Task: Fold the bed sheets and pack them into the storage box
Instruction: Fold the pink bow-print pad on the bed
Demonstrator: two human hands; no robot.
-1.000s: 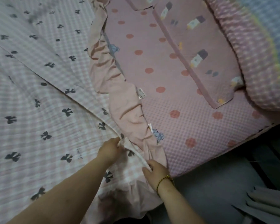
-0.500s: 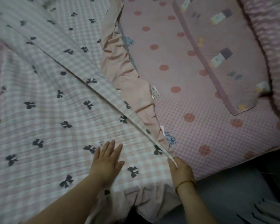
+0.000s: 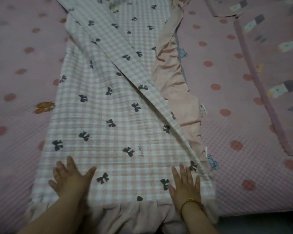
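A pink-and-white checked bed sheet [image 3: 108, 105] with dark bow prints lies folded lengthwise down the middle of the bed. One layer crosses it diagonally from upper left to lower right. Its plain pink ruffle [image 3: 174, 78] shows along the right side and hangs over the near bed edge. My left hand [image 3: 71, 179] lies flat on the sheet's near left part, fingers spread. My right hand [image 3: 184, 183], with a gold bracelet on the wrist, presses flat on the near right part beside the diagonal fold. No storage box is in view.
The pink mattress cover [image 3: 243, 132] with red dots spreads on both sides of the sheet. A pink patterned blanket [image 3: 269, 65] lies at the upper right. The bed's near edge and dark floor [image 3: 260, 223] run along the bottom right.
My right hand let go of the fold's corner and both hands now lie flat on the sheet's near end. The view shifted left, so the sheet sits centred.
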